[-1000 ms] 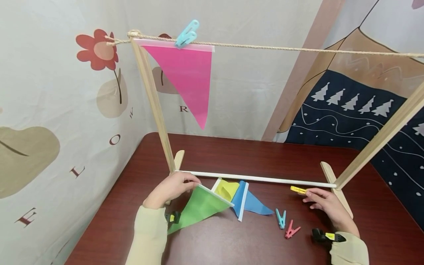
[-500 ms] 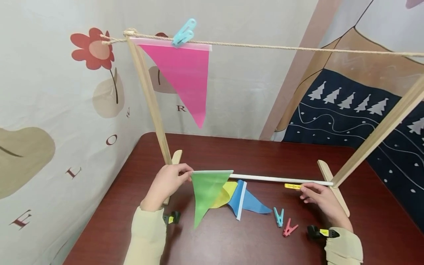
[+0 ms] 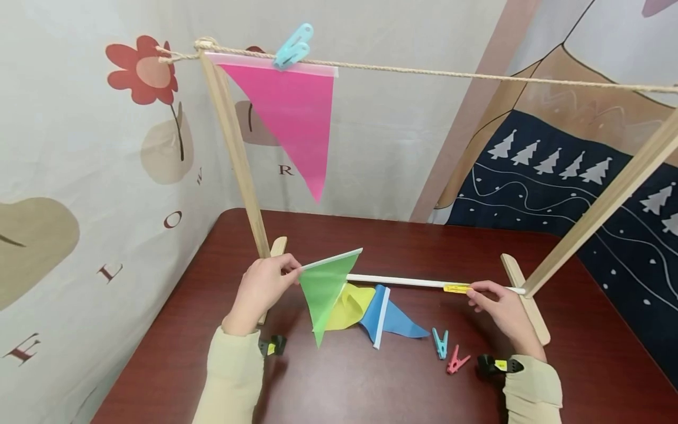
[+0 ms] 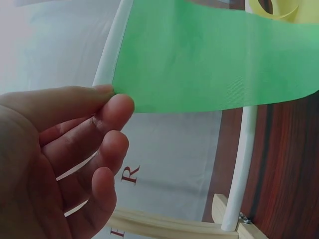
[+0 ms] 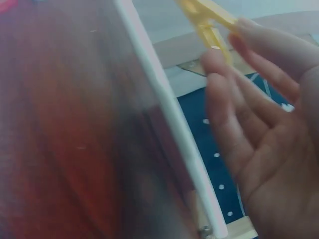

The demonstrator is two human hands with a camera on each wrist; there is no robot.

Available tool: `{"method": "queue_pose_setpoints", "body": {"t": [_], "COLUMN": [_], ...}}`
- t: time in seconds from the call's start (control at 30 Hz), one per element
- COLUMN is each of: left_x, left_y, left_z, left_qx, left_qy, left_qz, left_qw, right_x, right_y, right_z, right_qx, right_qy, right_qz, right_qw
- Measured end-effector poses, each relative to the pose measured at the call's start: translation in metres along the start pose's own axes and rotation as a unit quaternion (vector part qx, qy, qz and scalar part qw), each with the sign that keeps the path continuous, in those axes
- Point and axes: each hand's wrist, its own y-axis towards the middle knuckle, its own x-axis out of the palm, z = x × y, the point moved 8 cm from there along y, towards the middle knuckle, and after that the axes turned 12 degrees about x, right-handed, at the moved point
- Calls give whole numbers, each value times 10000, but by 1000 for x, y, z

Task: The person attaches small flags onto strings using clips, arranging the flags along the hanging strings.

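The left hand (image 3: 263,287) pinches the white top edge of a green pennant flag (image 3: 324,288) between thumb and forefinger, at the corner nearest the left wooden post (image 3: 233,147). The flag hangs off the desk (image 3: 371,383), in front of the white crossbar (image 3: 402,282) of the wooden rack, its point aimed down and its top edge tilted upward away from the hand. In the left wrist view the thumb and curled fingers (image 4: 107,114) close on that corner of the green flag (image 4: 209,64).

The right hand (image 3: 500,312) pinches a yellow clothespin (image 3: 457,288) between its fingertips, right at the crossbar, close to the rack's right foot (image 3: 521,306). The right wrist view shows the clothespin (image 5: 207,22) held at the fingertips (image 5: 219,64), just beside the white bar (image 5: 164,114); it is blurred.

Below the crossbar, on the desk, lie a yellow flag (image 3: 352,303) and a blue flag (image 3: 394,318), overlapping, just behind the green one. Towards the right hand from the blue flag lie a teal clothespin (image 3: 439,343) and a red clothespin (image 3: 455,360), near each other.

Above the crossbar a rope (image 3: 477,75) runs between the posts; a pink flag (image 3: 291,112) hangs from it beside the left post, clipped by a light blue clothespin (image 3: 292,46).
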Motion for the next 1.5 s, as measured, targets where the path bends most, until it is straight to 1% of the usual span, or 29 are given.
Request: {"method": "queue_pose_setpoints", "body": {"t": [0.1, 0.17, 0.27, 0.33, 0.4, 0.47, 0.53, 0.63, 0.67, 0.73, 0.77, 0.83, 0.9, 0.97, 1.03, 1.13, 1.3, 1.4, 1.5], "left_x": [2, -1, -8, -12, -14, -16, -17, -18, -18, -15, -13, -9, -4, -2, -1, -1, -4, -4, -4], "left_y": [0, -1, -3, -3, -2, -1, 0, 1, 1, 1, 2, 2, 3, 3, 3, 2, -2, -4, -4], "left_z": [1, 1, -2, -2, 0, 4, 9, 16, 18, 21, 22, 23, 23, 24, 27, 33, 44, 47, 48], "left_qx": [99, 130, 182, 264, 416, 580, 718, 850, 883, 901, 900, 871, 807, 788, 795, 965, 1364, 1444, 1402], "left_qy": [-18, -15, 40, 102, 191, 240, 307, 387, 437, 559, 625, 752, 849, 899, 941, 1041, 1212, 1220, 1249], "left_qz": [30, 101, 297, 441, 561, 673, 817, 1043, 1094, 1141, 1131, 1066, 996, 986, 1016, 1099, 1319, 1393, 1394], "left_qw": [9999, 9999, 9994, 9986, 9974, 9958, 9936, 9902, 9891, 9878, 9875, 9876, 9881, 9879, 9872, 9838, 9743, 9720, 9723], "right_x": [-4, -9, -14, -16, -15, -13, -9, -6, -5, -5, -5, -5, -5, -5, -5, -4, -1, -1, -3], "right_y": [0, 1, 11, 21, 31, 34, 32, 16, 10, 4, -1, -5, -7, -13, -14, -15, -15, -15, -14], "right_z": [1, 4, 19, 32, 43, 41, 30, -4, -15, -31, -41, -52, -59, -68, -70, -74, -79, -84, -89], "right_qx": [-59, -134, -254, -389, -547, -680, -825, -982, -1060, -1264, -1314, -1368, -1380, -1185, -1114, -1062, -1073, -1192, -1338], "right_qy": [145, 224, 338, 434, 547, 705, 911, 1030, 1033, 1437, 1421, 1419, 1399, 941, 855, 799, 708, 671, 439], "right_qz": [439, 732, 1107, 1242, 1339, 1217, 1079, 873, 922, 756, 773, 825, 880, 1111, 1141, 1104, 1032, 1022, 1063], "right_qw": [9989, 9970, 9930, 9905, 9880, 9877, 9865, 9860, 9847, 9786, 9780, 9769, 9765, 9822, 9835, 9850, 9863, 9853, 9843]}}
